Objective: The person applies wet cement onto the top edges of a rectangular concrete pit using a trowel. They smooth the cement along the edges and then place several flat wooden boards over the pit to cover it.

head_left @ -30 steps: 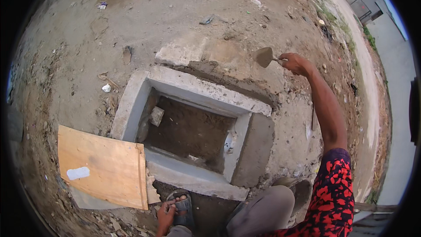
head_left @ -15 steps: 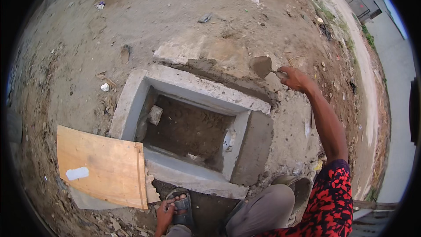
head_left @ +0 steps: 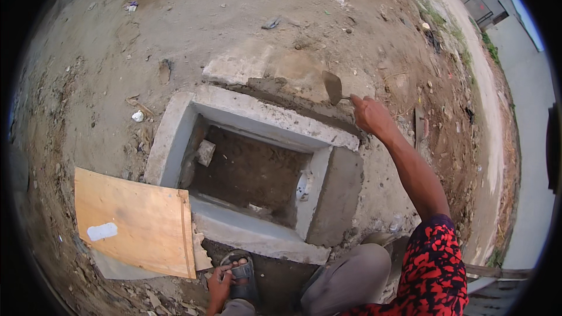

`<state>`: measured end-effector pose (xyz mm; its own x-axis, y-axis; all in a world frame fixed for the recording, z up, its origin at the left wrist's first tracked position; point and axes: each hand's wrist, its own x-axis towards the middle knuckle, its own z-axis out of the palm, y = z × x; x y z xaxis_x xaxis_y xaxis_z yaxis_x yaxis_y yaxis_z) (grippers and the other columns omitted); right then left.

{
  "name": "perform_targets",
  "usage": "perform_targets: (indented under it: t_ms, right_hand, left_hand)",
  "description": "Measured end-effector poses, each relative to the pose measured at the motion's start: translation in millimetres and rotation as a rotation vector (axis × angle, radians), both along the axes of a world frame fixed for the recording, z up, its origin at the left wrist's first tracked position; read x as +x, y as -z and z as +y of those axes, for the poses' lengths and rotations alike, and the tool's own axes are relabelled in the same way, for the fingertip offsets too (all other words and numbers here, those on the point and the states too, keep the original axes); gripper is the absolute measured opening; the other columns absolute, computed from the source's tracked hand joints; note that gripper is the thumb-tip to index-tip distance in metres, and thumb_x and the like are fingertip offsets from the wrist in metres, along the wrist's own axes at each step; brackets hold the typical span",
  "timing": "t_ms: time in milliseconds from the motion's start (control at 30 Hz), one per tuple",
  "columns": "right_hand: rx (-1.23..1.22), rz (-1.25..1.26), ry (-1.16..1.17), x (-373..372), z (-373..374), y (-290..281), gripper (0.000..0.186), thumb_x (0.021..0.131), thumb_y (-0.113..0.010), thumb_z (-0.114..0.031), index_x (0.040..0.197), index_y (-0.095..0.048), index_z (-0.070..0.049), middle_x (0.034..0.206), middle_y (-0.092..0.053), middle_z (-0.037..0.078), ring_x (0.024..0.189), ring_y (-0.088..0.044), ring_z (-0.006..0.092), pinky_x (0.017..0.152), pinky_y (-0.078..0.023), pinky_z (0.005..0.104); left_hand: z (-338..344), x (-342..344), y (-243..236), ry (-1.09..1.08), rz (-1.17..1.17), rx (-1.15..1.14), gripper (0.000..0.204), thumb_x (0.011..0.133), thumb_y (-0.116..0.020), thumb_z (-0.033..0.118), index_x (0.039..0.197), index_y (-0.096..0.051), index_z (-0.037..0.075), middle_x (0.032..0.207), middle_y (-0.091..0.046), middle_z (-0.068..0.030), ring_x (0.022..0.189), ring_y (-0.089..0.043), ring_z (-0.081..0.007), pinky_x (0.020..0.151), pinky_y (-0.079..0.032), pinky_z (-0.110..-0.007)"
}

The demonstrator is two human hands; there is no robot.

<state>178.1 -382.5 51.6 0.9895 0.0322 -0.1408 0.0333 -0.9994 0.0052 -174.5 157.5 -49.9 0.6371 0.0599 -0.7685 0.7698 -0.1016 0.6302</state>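
Trowel, a small grey steel one with a pointed blade, sits in my right hand, which is closed around its handle; the blade points up and to the far left, held just above the wet grey mortar strip along the far wall of the pit. From the head view I see my right arm, in a red and black patterned sleeve, reaching from the near right corner out past the far right corner of the square concrete-walled pit. The pit's rim is pale grey and its floor is dark earth; a small pale block leans against the inside of the left wall, and a pale round pipe end shows on the inside of the right wall. A smooth grey cement slope runs down the outside of the right wall. On the far side of the mortar strip lies a flat pale concrete slab set in the bare dirt ground.

My left hand is at the near edge, fingers curled onto the grey sandal on my foot, holding nothing else that I can see. Just left of it a light brown plywood board with a white patch lies over the near left corner of the pit. My grey trouser knee is near the pit's near wall.
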Motion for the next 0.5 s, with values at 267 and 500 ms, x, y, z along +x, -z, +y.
perform_targets:
  t_ms: [267,500]
  right_hand:
    - [-0.039,-0.063,0.095,23.2,-4.5,-12.9,0.027,0.089,-0.043,-0.009,0.114,-0.053,-0.003,0.089,-0.062,0.029,0.083,-0.064,0.0471,0.071,-0.052,0.0546]
    - [-0.110,0.012,0.109,19.6,-19.1,10.2,0.019,0.089,-0.045,-0.010,0.104,-0.052,-0.001,0.088,-0.063,0.028,0.084,-0.066,0.0438,0.071,-0.053,0.0530]
  left_hand:
    - [4.1,3.2,3.7,0.036,0.008,-0.041,0.023,0.095,-0.058,0.013,0.112,-0.061,-0.002,0.078,-0.065,-0.0076,0.065,-0.059,-0.0115,0.060,-0.049,-0.026]
    - [-5.1,7.3,6.3,0.058,-0.015,-0.035,0.022,0.095,-0.057,0.012,0.111,-0.061,-0.002,0.077,-0.064,-0.0074,0.063,-0.059,-0.0116,0.059,-0.049,-0.026]
